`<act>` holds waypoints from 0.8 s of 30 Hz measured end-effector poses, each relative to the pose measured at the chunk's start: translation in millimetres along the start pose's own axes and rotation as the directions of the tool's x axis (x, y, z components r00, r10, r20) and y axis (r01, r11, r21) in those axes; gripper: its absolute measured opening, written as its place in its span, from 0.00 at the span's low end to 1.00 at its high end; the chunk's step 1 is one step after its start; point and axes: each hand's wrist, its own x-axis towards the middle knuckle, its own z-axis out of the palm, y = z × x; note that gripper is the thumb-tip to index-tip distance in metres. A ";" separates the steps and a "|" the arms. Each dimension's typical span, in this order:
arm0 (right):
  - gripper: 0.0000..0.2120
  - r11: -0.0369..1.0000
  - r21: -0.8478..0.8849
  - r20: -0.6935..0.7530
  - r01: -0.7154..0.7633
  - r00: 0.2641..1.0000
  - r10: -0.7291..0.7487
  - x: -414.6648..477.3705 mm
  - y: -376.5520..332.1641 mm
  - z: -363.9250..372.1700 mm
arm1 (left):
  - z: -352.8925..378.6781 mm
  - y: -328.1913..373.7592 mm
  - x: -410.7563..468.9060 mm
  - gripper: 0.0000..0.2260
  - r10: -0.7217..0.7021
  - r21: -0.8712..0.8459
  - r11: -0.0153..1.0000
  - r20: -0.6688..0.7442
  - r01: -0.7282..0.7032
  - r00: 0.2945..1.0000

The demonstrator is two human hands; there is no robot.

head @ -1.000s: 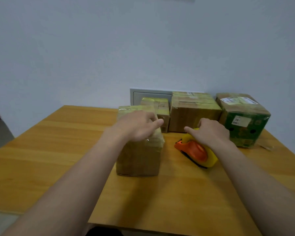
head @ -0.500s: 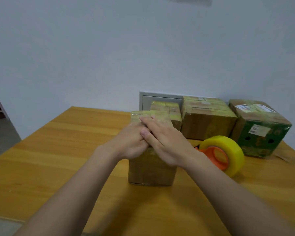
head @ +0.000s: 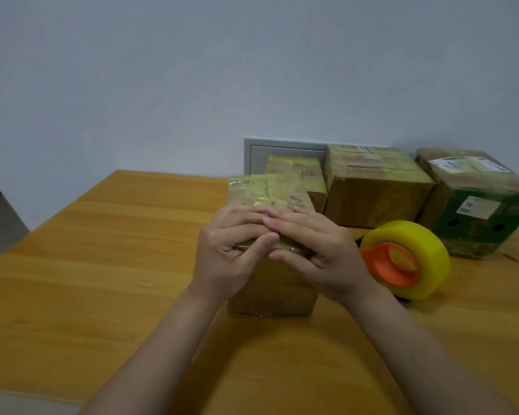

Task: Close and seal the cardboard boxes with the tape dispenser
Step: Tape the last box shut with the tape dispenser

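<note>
On the table, near its middle: a box, upright, flaps down, top wrapped in yellowish tape. Over its near top edge, the left hand, fingers laid on the top, thumb bent against the front face, pinching that edge. Partly over those fingertips, the right hand, fingers across the top, thumb tucked low on the front, clasping the same edge.

Just right of the box, near the right wrist and held by neither hand: the dispenser, orange core inside a fat yellow roll, standing on its rim.

Behind, along the wall, three more taped boxes in a row: a small box just behind the held one, a brown box beside it, a green box with white labels at far right. Behind the small box, a grey panel in the wall.
</note>
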 end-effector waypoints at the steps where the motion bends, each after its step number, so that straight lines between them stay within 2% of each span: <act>1: 0.22 1.000 0.006 -0.078 -0.006 0.997 0.007 -3.9 0.6 3.9 | 3.6 -0.1 -3.4 0.13 -0.026 -0.013 1.000 -0.054 0.026 0.998; 4: 0.19 0.991 0.107 -0.267 -0.083 0.958 0.109 -11.5 0.9 15.1 | 11.8 4.9 -8.7 0.20 -0.153 -0.071 0.987 -0.191 0.142 0.970; 7: 0.15 0.952 0.268 -0.355 -0.150 0.903 0.243 -14.3 -2.1 24.7 | 14.9 10.2 -11.4 0.21 -0.271 -0.158 0.958 -0.213 0.241 0.939; 11: 0.13 0.817 0.527 -0.375 -0.236 0.798 0.472 -16.9 -10.0 30.4 | 17.6 13.2 -12.1 0.20 -0.387 -0.234 0.912 -0.209 0.338 0.898; 15: 0.14 0.810 0.525 -0.376 -0.261 0.782 0.496 -15.4 -13.2 31.5 | 20.6 14.7 -9.5 0.21 -0.447 -0.245 0.888 -0.256 0.390 0.857; 19: 0.16 0.808 0.516 -0.377 -0.284 0.772 0.512 -16.8 -18.1 32.6 | 20.3 21.1 -9.5 0.20 -0.395 -0.108 0.919 -0.297 0.380 0.870; 22: 0.16 0.786 0.541 -0.337 -0.300 0.779 0.529 -19.0 -21.0 30.6 | 15.9 28.0 -1.1 0.18 -0.346 0.078 0.921 -0.284 0.382 0.894; 24: 0.15 0.773 0.559 -0.322 -0.302 0.780 0.537 -21.2 -22.3 29.3 | 20.2 35.5 4.2 0.18 -0.266 0.226 0.916 -0.279 0.332 0.923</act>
